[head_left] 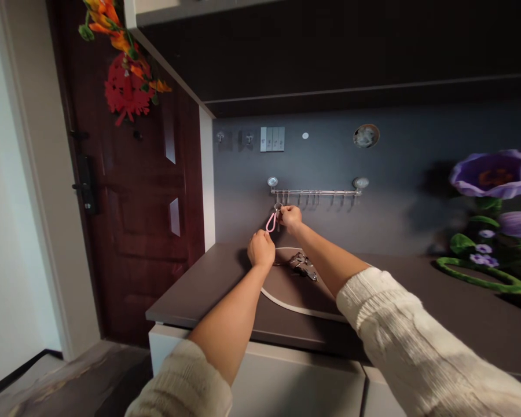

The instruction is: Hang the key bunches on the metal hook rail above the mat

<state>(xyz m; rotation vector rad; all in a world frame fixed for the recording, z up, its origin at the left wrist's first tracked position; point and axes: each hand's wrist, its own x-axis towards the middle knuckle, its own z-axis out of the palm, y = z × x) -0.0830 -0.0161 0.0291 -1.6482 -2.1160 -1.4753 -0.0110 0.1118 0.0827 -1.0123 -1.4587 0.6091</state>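
A pink loop strap (270,222) hangs from a small metal key ring (278,207), just below a chrome wall rail with hooks (315,191). My right hand (290,219) pinches the ring and a narrow key close under the rail's left end. My left hand (261,249) sits just below, its fingertips at the strap's lower end. Under my hands, a bunch of metal keys (304,262) lies in a brown, white-rimmed tray (295,295) on the dark counter (208,295). The fingers hide part of the ring.
A dark red door (147,191) with a black lock and a red and orange hanging ornament stands left of the counter. Wall switches and two small hooks sit above the rail. Large felt flowers stand at the right, and white cabinet fronts lie below.
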